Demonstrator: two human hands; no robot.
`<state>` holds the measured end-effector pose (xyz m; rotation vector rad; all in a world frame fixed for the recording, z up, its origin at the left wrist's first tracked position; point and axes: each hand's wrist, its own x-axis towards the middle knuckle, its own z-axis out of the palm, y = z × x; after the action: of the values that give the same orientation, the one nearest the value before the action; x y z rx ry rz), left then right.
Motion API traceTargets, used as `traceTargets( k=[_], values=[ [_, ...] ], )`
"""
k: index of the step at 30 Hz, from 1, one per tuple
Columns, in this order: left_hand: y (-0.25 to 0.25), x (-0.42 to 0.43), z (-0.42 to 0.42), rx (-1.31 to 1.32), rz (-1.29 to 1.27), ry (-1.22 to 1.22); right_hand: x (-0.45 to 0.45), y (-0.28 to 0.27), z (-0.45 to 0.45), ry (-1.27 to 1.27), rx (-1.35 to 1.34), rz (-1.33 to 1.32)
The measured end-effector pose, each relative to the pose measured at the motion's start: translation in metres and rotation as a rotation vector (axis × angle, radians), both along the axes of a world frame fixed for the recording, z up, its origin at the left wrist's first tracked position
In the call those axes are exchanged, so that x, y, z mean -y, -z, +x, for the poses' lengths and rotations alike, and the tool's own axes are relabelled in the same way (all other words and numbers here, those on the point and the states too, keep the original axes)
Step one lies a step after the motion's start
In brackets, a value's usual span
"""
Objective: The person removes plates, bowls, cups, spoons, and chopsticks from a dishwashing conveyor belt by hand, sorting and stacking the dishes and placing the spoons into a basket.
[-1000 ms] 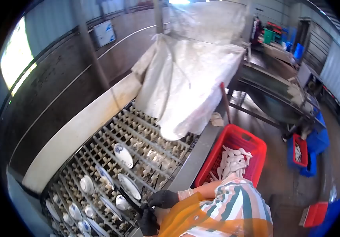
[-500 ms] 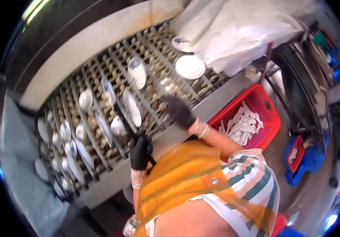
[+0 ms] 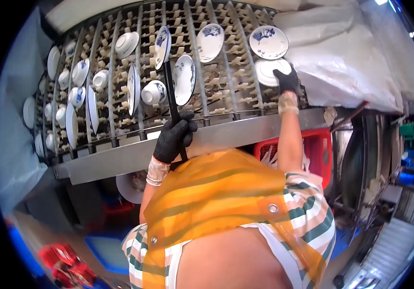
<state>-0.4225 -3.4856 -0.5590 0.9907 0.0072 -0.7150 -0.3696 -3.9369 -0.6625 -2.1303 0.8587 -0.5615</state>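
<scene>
My left hand [image 3: 172, 138], in a black glove, is closed around a long black stick [image 3: 170, 89] that reaches up over the conveyor. The stick's far end is by a blue-patterned plate [image 3: 162, 47] standing on edge. At the right end of the belt my right hand [image 3: 288, 81], also black-gloved, grips the edge of a plain white plate [image 3: 266, 72], thumb over its face. Just above lies a round plate [image 3: 268, 42] with a blue pattern. An oval dish [image 3: 184, 79] and a small cup [image 3: 153, 92] rest close to the stick.
Pegs and metal bars cover the conveyor [image 3: 216, 103], with several bowls and plates among them at left. Its metal edge [image 3: 236, 132] runs along my front. A red basket [image 3: 326, 149] stands below my right arm. Plastic sheeting [image 3: 342, 58] hangs at right.
My right hand has moved from above the belt's near edge out to the white plate and taken hold of it. My left hand keeps the stick. The camera view has turned.
</scene>
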Motion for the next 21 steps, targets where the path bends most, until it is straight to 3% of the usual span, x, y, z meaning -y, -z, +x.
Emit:
traceTargets(
  k=[1, 2, 3, 5, 6, 8, 9, 12, 17, 19, 21],
  values=[
    [-0.001, 0.002, 0.0, -0.002, -0.008, -0.034, -0.012, -0.027, -0.008, -0.089, 0.037, 0.034],
    [-0.002, 0.003, -0.001, -0.025, -0.024, -0.025, -0.039, -0.057, -0.017, -0.203, 0.126, -0.212],
    [-0.002, 0.004, -0.002, -0.047, -0.039, -0.01, -0.048, -0.062, -0.018, -0.327, 0.174, -0.28],
    [0.007, 0.005, -0.001, -0.037, -0.067, -0.01, -0.088, -0.106, -0.027, -0.61, 0.103, -0.382],
    [0.011, 0.006, -0.001, -0.013, -0.065, -0.008, -0.103, -0.121, -0.029, -0.608, 0.094, -0.376],
    [0.011, 0.011, -0.002, 0.011, -0.072, 0.002, -0.126, -0.138, -0.03, -0.915, 0.116, -0.803],
    [0.012, 0.013, -0.001, 0.012, -0.074, 0.01, -0.135, -0.128, -0.029, -0.958, -0.044, -0.905],
    [0.017, 0.018, -0.001, 0.014, -0.082, -0.004, -0.127, -0.093, -0.002, -1.306, 0.239, -0.649],
    [0.018, 0.024, -0.004, 0.032, -0.091, -0.024, -0.03, -0.024, 0.079, -0.516, 0.314, -0.687],
    [0.013, 0.03, -0.005, 0.005, -0.101, -0.027, 0.006, -0.026, 0.096, -0.259, -0.192, -0.489],
    [0.013, 0.034, -0.005, 0.022, -0.076, -0.034, 0.04, -0.015, 0.112, -0.269, -0.392, -0.417]
  ],
)
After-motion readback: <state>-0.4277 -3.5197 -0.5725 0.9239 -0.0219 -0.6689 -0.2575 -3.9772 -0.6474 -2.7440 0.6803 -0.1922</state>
